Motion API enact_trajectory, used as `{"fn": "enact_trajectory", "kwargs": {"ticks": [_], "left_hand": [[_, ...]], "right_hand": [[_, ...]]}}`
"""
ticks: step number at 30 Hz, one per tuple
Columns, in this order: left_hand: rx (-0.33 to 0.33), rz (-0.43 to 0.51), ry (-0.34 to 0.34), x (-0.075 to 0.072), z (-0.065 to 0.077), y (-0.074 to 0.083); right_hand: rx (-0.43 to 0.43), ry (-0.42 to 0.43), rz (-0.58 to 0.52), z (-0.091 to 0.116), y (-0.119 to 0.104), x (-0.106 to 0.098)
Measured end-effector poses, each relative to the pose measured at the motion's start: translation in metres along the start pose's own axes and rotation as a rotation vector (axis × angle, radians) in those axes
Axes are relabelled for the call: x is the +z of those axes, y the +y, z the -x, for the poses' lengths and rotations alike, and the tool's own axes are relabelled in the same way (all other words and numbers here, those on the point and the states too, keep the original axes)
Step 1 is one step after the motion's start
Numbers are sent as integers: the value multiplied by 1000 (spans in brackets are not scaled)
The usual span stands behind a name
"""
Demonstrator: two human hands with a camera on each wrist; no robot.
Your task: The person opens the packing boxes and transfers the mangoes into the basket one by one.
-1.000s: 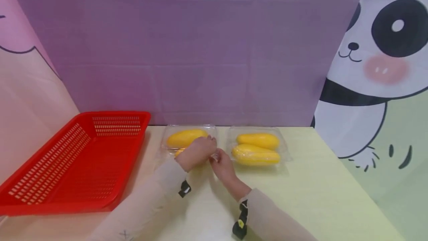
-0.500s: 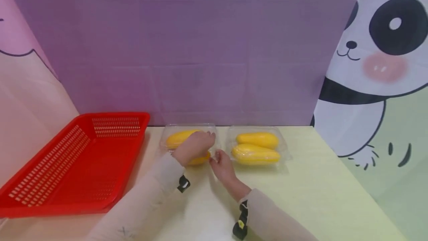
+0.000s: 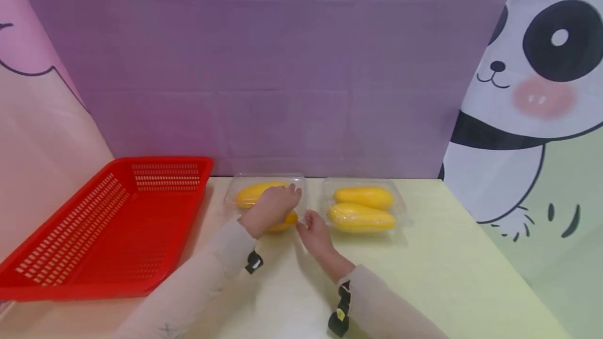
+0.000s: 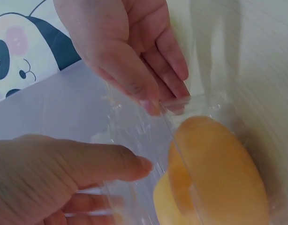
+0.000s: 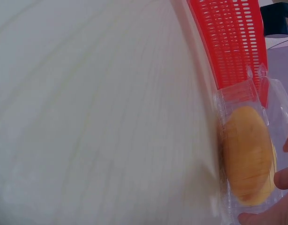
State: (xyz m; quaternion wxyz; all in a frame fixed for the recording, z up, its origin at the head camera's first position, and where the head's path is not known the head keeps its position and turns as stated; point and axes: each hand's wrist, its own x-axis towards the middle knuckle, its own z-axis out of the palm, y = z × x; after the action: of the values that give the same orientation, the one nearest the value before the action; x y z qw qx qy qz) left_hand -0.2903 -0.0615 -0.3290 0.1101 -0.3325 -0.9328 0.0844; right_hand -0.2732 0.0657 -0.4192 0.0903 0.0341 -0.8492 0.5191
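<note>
We see a clear box (image 3: 266, 177) mid-frame, two fruits (image 3: 249, 196) inside; over it is the left hand (image 3: 272, 208), grip spread; the right hand (image 3: 314, 234), just right of centre, has its grip pinching the box's corner; we see a red basket (image 3: 113, 239) at the left.

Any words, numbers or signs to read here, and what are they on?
"X": a small mark on the left sleeve, maybe just decoration.
Small patches on the black wrist straps: too blurred to read.
No words or numbers readable on the clear boxes or elsewhere.
</note>
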Motion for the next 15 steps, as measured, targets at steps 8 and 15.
{"fn": "enact_trajectory", "kwargs": {"ticks": [8,15], "left_hand": [[15,0,-8,-5,7,-12],[-37,89,-9,-8,7,-21]], "right_hand": [[-35,11,18,-1,1,0],[13,5,2,-1,1,2]]}}
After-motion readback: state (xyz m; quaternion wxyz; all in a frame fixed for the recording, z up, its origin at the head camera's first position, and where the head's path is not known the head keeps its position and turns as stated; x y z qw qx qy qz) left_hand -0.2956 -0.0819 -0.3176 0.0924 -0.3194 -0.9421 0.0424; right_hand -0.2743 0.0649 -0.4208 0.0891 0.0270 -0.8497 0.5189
